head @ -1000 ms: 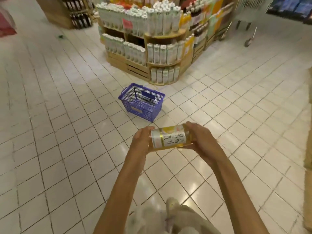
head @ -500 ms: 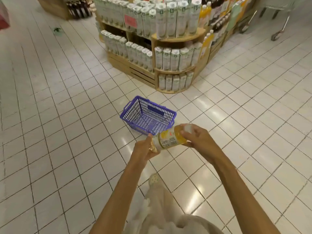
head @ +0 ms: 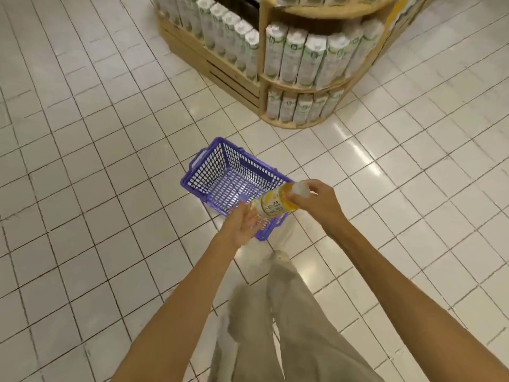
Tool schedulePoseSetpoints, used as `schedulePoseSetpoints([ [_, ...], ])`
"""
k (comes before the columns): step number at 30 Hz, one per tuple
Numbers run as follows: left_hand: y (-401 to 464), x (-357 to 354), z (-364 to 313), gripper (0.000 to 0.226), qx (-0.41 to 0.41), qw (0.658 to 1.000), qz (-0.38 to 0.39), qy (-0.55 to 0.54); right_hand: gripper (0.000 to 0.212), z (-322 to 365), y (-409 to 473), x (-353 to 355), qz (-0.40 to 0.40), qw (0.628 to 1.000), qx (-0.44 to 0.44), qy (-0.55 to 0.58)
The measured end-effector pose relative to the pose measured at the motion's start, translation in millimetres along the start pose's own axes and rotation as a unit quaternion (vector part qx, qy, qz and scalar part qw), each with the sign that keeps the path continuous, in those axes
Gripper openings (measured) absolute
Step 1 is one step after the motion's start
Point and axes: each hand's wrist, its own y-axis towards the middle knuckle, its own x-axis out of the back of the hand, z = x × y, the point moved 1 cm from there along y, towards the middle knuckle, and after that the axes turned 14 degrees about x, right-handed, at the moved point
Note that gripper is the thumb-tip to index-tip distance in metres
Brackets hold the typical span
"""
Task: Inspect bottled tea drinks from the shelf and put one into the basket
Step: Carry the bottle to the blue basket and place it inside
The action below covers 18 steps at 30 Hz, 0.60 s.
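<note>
My left hand (head: 243,224) cups the base, right hand (head: 316,201) grips the cap end of the yellow-labelled plastic tea bottle (head: 275,201), tilted over the purple mesh basket's (head: 217,172) five-o'clock rim. Placing step; next: lower inside, release.

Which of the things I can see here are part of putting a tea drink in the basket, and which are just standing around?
Part of the job:
- yellow plastic tea bottle with white cap
- purple plastic mesh basket on the floor
- left hand, under the bottle's base
- right hand, gripping the cap end

Just standing around:
- wooden display shelf
- white cartons on it
- white tiled floor
</note>
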Motion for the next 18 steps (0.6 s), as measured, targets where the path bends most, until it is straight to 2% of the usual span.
schedulePoseSetpoints([
  [4, 88, 13, -21, 0.051, 0.008, 0.998, 0.010, -0.056, 0.035, -66, 63, -24, 0.011, 0.999, -0.038, -0.032],
  [7, 155, 34, -29, 0.044, 0.023, 0.996, -0.030, -0.078, 0.040, -125, 99, -45, 0.030, 0.996, -0.065, -0.059],
  [10, 229, 59, -27, 0.031, 0.045, 0.996, -0.026, -0.074, 0.046, -194, 132, -70, 0.043, 0.992, -0.085, -0.088],
  [12, 279, 76, -23, 0.041, 0.084, 0.993, -0.047, -0.064, 0.047, -241, 153, -89, 0.055, 0.989, -0.087, -0.108],
  [14, 328, 94, -20, 0.042, 0.085, 0.992, -0.077, -0.055, 0.047, -289, 173, -109, 0.066, 0.986, -0.098, -0.120],
  [18, 416, 119, -15, 0.021, 0.062, 0.989, -0.134, -0.010, 0.046, -373, 205, -146, 0.088, 0.978, -0.115, -0.150],
])
